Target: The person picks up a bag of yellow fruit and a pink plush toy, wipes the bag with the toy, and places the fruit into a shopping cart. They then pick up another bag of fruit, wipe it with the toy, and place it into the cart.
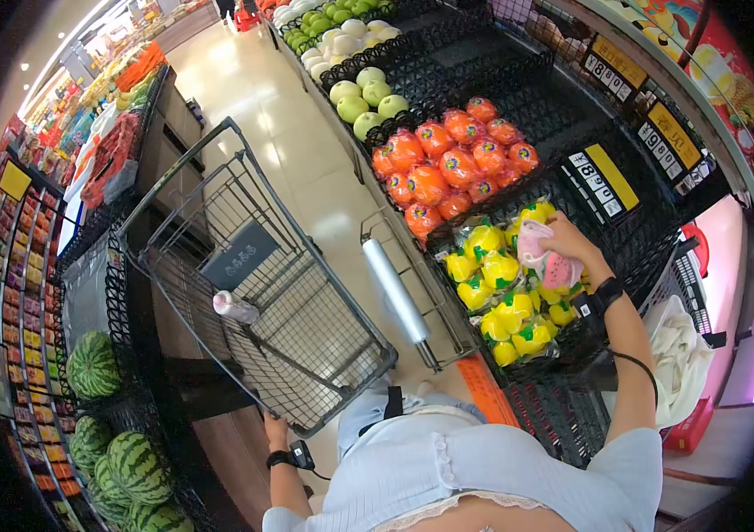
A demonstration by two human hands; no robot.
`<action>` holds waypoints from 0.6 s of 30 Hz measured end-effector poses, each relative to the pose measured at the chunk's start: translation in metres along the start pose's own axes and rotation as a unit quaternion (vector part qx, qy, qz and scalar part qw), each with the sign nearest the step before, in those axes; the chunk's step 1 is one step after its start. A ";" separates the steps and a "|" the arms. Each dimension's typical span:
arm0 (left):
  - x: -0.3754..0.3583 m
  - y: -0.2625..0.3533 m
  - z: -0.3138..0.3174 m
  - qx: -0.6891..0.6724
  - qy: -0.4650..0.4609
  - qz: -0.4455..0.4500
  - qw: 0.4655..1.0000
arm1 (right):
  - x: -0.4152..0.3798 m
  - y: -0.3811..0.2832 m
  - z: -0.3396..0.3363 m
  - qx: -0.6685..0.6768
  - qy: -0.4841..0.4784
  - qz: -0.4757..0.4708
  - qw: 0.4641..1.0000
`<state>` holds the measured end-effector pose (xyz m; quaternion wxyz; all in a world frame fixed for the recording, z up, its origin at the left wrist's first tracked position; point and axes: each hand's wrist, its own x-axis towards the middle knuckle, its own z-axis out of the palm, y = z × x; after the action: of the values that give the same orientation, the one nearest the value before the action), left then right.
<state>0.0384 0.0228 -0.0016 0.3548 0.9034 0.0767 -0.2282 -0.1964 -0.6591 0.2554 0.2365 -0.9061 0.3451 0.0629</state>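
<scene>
My right hand (pixel 563 238) is closed on a pink, soft-looking item with a watermelon-slice print (pixel 550 266). It is held over yellow, lemon-shaped packs with green tops (pixel 501 269), which sit in a black display bin. The pink item overlaps several of these packs in this view. At lower left, my left hand (pixel 277 431) grips the handle bar of a wire shopping cart (pixel 306 328). Inside the cart lies a small white and pink bottle-like item (pixel 235 307).
Wrapped orange fruits (pixel 458 166) and pale green melons (pixel 368 97) fill the neighbouring bins. A roll of plastic bags (pixel 394 288) hangs on a rack between cart and display. Watermelons (pixel 139 466) lie at lower left. White cloth (pixel 674 359) is at my right.
</scene>
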 end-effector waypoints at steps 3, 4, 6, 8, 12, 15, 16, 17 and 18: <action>0.034 -0.012 0.003 0.066 -0.012 0.019 0.998 | -0.003 -0.008 -0.010 0.048 -0.011 0.019 0.999; 0.044 -0.017 0.007 0.053 0.013 0.038 0.998 | -0.004 -0.013 -0.014 0.073 -0.012 0.027 0.997; 0.063 -0.027 0.014 0.026 0.066 0.075 0.995 | 0.001 -0.013 -0.012 -0.055 0.066 0.084 0.993; 0.085 -0.037 0.021 -0.023 0.064 0.067 0.995 | -0.005 -0.045 -0.017 -0.135 0.167 0.114 0.970; 0.075 0.021 0.004 -0.030 0.036 0.001 0.999 | -0.011 -0.131 -0.025 -0.104 0.193 -0.057 0.974; 0.093 0.014 -0.001 0.073 0.041 0.036 0.996 | 0.009 -0.196 0.008 0.020 0.157 -0.195 0.968; 0.089 0.026 -0.003 0.068 0.051 0.031 0.996 | 0.021 -0.209 0.030 -0.003 0.147 -0.223 0.964; 0.086 0.037 -0.006 0.063 0.061 0.023 0.996 | 0.037 -0.224 0.056 -0.012 0.086 -0.236 0.968; 0.085 0.044 -0.009 0.036 0.066 0.028 0.997 | 0.041 -0.253 0.073 -0.011 0.011 -0.244 0.970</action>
<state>0.1300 -0.0060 -0.0087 0.3224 0.9305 0.0666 -0.1604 0.0037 -0.4850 0.2776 0.2312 -0.9661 0.1151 -0.0029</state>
